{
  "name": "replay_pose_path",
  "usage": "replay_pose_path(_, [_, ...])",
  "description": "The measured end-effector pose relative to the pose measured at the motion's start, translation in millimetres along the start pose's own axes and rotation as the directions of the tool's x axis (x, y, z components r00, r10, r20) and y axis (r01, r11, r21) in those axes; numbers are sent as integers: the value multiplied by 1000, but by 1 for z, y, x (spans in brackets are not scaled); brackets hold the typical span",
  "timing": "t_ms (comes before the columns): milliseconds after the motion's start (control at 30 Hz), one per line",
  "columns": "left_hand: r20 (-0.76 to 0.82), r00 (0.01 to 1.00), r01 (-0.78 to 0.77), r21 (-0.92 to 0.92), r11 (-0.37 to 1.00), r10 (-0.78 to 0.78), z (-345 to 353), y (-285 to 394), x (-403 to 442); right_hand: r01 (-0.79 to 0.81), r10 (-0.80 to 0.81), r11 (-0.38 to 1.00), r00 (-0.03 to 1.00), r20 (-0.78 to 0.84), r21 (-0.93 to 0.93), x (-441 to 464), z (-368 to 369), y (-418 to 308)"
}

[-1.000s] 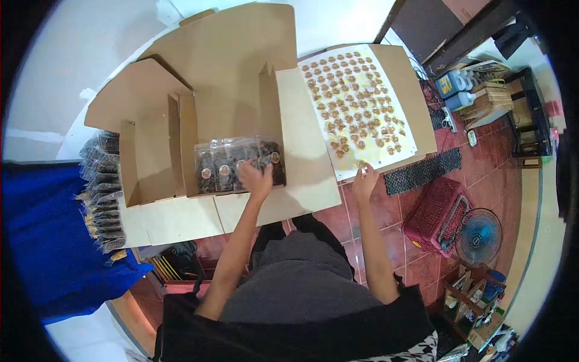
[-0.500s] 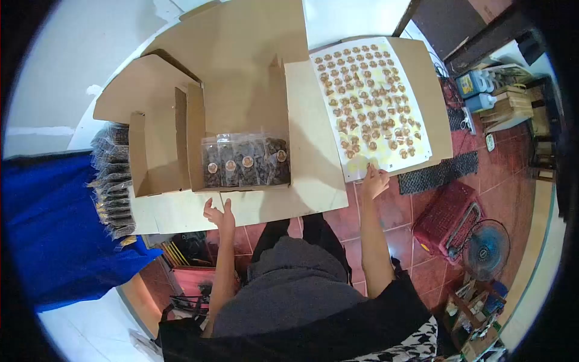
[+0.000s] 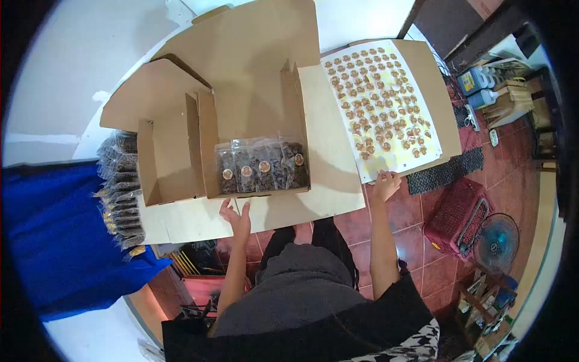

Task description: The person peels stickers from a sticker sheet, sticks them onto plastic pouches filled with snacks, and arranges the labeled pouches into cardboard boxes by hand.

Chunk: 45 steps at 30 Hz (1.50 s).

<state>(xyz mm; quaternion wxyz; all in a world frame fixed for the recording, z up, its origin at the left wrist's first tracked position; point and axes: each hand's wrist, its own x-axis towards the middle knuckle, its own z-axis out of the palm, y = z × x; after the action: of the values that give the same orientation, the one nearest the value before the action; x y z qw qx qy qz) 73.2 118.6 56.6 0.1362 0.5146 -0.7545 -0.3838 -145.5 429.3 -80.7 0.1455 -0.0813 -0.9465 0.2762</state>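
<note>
My left hand (image 3: 237,218) is over the table's front edge, just below the larger cardboard box, thumb and fingers apart and nothing between them. In that box (image 3: 253,90) stand several clear bags (image 3: 264,175) of dark contents, some bearing a round brown sticker (image 3: 246,171). My right hand (image 3: 386,184) is at the lower edge of a white sheet (image 3: 377,161) covered in rows of round brown stickers. Its fingers are pinched together; whatever they hold is too small to make out. The sheet lies on a flat piece of cardboard (image 3: 435,90).
A smaller open box (image 3: 175,151) stands left of the larger one on the pale table (image 3: 338,133). Filled bags (image 3: 123,187) are stacked at the left by a blue cloth (image 3: 60,229). On the floor at the right are a red crate (image 3: 455,214) and a fan (image 3: 496,242).
My left hand has withdrawn from the bags to the table's front edge. My right hand remains by the sheet's lower edge. The view has shifted, moving the scene slightly right.
</note>
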Motion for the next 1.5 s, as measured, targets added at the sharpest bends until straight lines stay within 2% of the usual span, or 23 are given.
replay_pose_path(133, [-13,1000,12,-40,999,-12,-24,-24,12,-55,59,997,996,-63,58,-8,-5,-14])
replay_pose_path(200, [-6,999,-47,-49,998,47,-34,-56,23,-47,57,995,991,-122,87,-15,-10,-28])
replay_pose_path(300, [-21,997,-74,-113,991,72,-57,-86,38,37,-10,993,970,-242,109,-37,-26,-69])
replay_pose_path(400, [-31,990,-142,-122,982,139,-83,-118,58,60,51,941,948,-313,334,-73,-43,-130])
replay_pose_path(467, [-94,994,-81,-196,977,63,-102,-128,71,202,-164,971,954,-252,131,-96,-44,-153])
replay_pose_path(567, [-156,965,-231,-141,963,209,-124,-148,84,298,-235,913,943,-236,278,-132,-37,-203])
replay_pose_path(600, [-222,961,-200,-156,967,163,-133,-153,88,316,-250,880,943,-220,354,-144,-32,-222])
replay_pose_path(667, [-207,959,-221,-111,969,195,-145,-158,96,307,-278,774,951,-139,554,-168,-18,-252])
replay_pose_path(700, [-221,963,-185,-133,974,153,-152,-161,98,387,-376,807,919,-118,446,-180,-24,-277])
replay_pose_path(767, [-270,949,-194,-95,976,162,-164,-170,104,395,-445,740,894,-44,545,-209,-11,-305])
replay_pose_path(800, [-272,957,-120,-59,991,99,-165,-170,99,411,-498,696,867,-16,589,-218,-8,-313])
replay_pose_path(867, [-299,951,-111,-103,989,76,-173,-170,96,370,-554,639,830,69,675,-243,-13,-343])
replay_pose_path(967, [-363,930,-139,-187,973,63,-171,-189,100,467,-698,555,711,80,689,-261,-1,-359])
replay_pose_path(1000, [-386,921,-132,-197,971,47,-176,-192,97,430,-676,561,732,91,708,-267,1,-364])
replay_pose_path(1067, [-320,946,-95,-410,907,-46,-183,-188,93,393,-671,548,734,107,738,-260,9,-367])
replay_pose_path(1133, [-298,947,-32,-456,890,-118,-197,-186,86,500,-699,546,714,37,673,-253,21,-367])
replay_pose_path(1200, [-259,948,37,-494,869,-187,-210,-196,82,462,-695,584,710,116,668,-241,45,-362])
replay_pose_path(1267, [-310,922,36,-524,851,-230,-214,-212,76,539,-773,524,626,102,659,-234,27,-381])
replay_pose_path(1300, [-216,900,163,-639,752,-378,-223,-212,73,540,-778,528,617,118,656,-231,29,-386])
replay_pose_path(1333, [-220,898,159,-646,747,-382,-228,-219,72,546,-785,519,609,115,657,-233,29,-394])
replay_pose_path(1400, [-346,860,110,-592,798,-375,-233,-247,76,498,-693,630,707,141,596,-237,29,-414])
replay_pose_path(1433, [-392,843,24,-656,754,-368,-224,-274,82,487,-705,625,687,173,610,-240,27,-424])
replay_pose_path(1500, [-349,814,19,-783,621,-465,-229,-298,93,462,-716,576,683,144,675,-258,19,-459])
